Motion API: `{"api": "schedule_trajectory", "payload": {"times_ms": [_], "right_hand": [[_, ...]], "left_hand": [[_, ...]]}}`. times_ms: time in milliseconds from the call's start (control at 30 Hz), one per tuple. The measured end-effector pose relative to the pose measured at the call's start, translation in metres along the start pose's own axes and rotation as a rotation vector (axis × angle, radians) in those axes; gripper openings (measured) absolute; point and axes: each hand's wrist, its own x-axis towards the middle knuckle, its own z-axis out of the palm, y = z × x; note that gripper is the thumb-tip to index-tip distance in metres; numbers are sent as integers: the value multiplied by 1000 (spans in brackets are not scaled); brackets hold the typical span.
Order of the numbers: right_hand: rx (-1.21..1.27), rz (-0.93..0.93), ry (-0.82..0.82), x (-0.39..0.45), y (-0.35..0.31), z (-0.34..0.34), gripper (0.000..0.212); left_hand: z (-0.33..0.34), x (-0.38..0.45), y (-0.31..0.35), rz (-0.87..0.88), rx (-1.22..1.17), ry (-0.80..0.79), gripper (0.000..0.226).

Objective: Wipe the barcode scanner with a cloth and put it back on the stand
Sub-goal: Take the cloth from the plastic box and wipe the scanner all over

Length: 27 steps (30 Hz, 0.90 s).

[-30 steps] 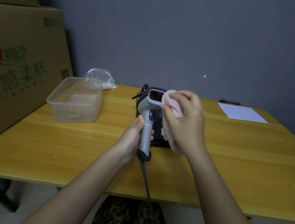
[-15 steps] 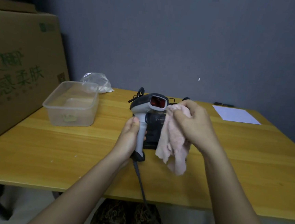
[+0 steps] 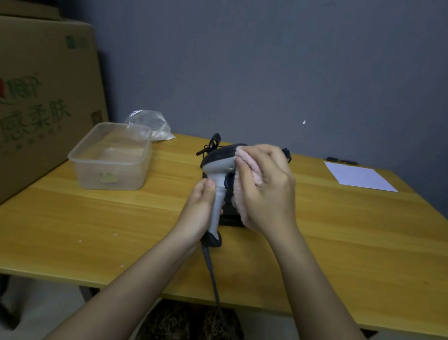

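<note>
left hand (image 3: 199, 208): wrapped round grey barcode scanner (image 3: 219, 169) handle, upright above the wooden table (image 3: 347, 235) | right hand (image 3: 266, 189): closed on pink cloth (image 3: 246, 162), pressing it against scanner head | black stand (image 3: 227, 210): mostly hidden behind hands

Fluffy cloth (image 3: 247, 163), smooth plastic scanner (image 3: 219, 166), glossy wooden table (image 3: 77, 227)

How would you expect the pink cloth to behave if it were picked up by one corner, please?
The pink cloth would probably hang limp: it folds and bunches under the right hand against the barcode scanner. Its fluffy surface suggests it is light and unlikely to slip.
</note>
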Motion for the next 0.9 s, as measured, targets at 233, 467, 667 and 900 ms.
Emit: {"api": "schedule_trajectory", "payload": {"times_ms": [233,467,667,900], "right_hand": [[-481,-94,-62,4,14,-5,5],[-757,-369,-316,20,17,-19,11],[-25,125,-487,31,16,-36,11],[33,334,-25,6,27,-30,14]], "left_hand": [[-8,2,1,-6,-19,-1,23],[-15,5,1,-13,43,20,25],[-13,9,-1,-18,87,19,36],[-7,11,2,-33,36,45,37]]}}
